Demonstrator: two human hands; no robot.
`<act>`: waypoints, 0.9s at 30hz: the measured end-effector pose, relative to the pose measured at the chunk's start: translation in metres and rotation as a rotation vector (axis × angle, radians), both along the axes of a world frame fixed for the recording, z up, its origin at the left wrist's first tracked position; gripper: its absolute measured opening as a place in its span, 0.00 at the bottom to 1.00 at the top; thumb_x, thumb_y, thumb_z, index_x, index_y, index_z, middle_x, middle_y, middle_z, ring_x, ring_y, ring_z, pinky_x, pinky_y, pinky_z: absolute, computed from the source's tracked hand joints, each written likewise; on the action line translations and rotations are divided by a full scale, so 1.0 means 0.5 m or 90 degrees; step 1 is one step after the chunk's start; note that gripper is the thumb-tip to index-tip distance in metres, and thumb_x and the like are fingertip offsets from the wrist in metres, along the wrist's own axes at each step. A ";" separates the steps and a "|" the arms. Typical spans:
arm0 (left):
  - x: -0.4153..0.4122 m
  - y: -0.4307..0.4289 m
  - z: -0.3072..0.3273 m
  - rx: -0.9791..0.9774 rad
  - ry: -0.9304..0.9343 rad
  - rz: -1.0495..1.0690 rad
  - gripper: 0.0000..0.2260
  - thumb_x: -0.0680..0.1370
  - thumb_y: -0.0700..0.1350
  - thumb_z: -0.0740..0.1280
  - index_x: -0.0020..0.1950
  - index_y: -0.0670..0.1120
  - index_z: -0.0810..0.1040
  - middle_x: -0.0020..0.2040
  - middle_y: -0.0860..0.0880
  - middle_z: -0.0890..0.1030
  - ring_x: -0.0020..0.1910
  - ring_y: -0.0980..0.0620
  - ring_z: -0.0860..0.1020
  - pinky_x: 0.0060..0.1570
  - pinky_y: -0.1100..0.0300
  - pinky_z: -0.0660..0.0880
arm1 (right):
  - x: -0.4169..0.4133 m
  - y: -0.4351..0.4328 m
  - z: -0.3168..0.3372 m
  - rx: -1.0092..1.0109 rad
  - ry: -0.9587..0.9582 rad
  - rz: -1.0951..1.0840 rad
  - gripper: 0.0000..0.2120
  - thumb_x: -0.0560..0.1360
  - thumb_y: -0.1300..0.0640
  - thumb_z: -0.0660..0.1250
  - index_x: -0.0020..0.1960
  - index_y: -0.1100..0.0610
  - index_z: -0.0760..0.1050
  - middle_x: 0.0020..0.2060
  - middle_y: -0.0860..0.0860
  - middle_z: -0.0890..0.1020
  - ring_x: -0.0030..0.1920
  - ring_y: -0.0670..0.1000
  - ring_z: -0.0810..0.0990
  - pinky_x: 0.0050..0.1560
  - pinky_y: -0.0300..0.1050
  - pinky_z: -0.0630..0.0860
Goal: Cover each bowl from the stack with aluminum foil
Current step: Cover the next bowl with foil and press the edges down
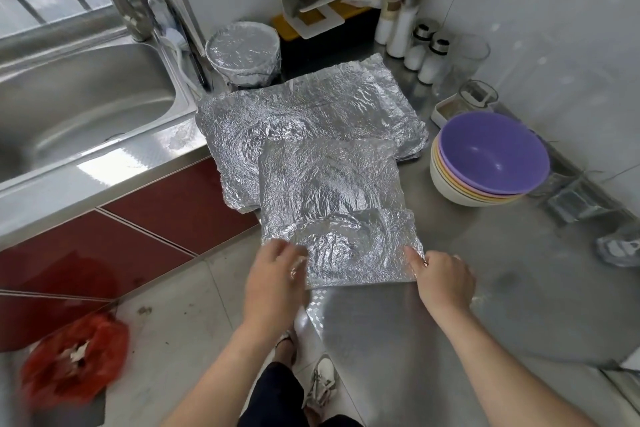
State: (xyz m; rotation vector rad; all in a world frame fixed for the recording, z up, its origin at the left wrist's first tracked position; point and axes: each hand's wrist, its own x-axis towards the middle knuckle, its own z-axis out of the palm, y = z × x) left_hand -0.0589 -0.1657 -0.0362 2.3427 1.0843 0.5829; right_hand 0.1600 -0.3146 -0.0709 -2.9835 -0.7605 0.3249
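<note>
A crinkled silver aluminium foil sheet (pixel 346 253) is held at its near edge by 2 hands, to the left of and nearer than the stack of round plastic bowls (pixel 460 184). The stack is topped by a purple bowl (pixel 491 152). The sheet's left edge is gripped by the left hand (pixel 273 274), whose fingers are curled onto it so that the foil is puckered there. The near right corner is pinched by the right hand (pixel 443 279), with 1 finger laid along the top of the foil and the others curled. The sheet's far part is lying over a larger pile of wrinkled foil sheets (pixel 311 107), which is spread directly left of the stack. All of this is borne by a stainless steel counter (pixel 450 322), on which the stack itself stands.

Farther back and left of the stack, beyond the foil pile, 1 round bowl already wrapped in foil (pixel 242 52) is seen. Behind the stack, white-filled seasoning shakers with dark caps (pixel 429 55) are grouped against the wall, and a white tiered rack (pixel 311 3) is set farther back and to the left. Well left of the stack, a stainless steel sink (pixel 69 97) is sunk into the worktop, with dark red cabinet doors (pixel 156 211) below it. On the floor, far left of and below the stack, a red plastic bag (pixel 72 357) is seen.
</note>
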 end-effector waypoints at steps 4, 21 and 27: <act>0.074 -0.009 -0.005 -0.037 0.109 -0.078 0.21 0.75 0.52 0.72 0.67 0.52 0.75 0.71 0.46 0.70 0.68 0.46 0.70 0.66 0.45 0.71 | 0.000 -0.004 -0.006 0.152 -0.035 0.044 0.26 0.78 0.41 0.61 0.30 0.58 0.74 0.32 0.55 0.78 0.40 0.61 0.75 0.43 0.50 0.65; 0.030 0.139 0.028 -0.423 0.162 -0.004 0.17 0.74 0.58 0.71 0.48 0.45 0.78 0.42 0.44 0.81 0.36 0.48 0.78 0.38 0.54 0.75 | 0.022 0.001 0.019 0.387 0.133 0.033 0.20 0.79 0.50 0.63 0.32 0.48 0.58 0.22 0.47 0.65 0.26 0.49 0.65 0.32 0.48 0.57; -0.013 0.136 0.016 -0.733 -0.183 0.197 0.37 0.62 0.65 0.75 0.67 0.52 0.74 0.49 0.35 0.79 0.33 0.45 0.75 0.37 0.53 0.75 | 0.021 0.016 0.016 0.364 0.141 -0.059 0.19 0.80 0.49 0.61 0.34 0.53 0.61 0.26 0.47 0.70 0.33 0.62 0.72 0.34 0.47 0.53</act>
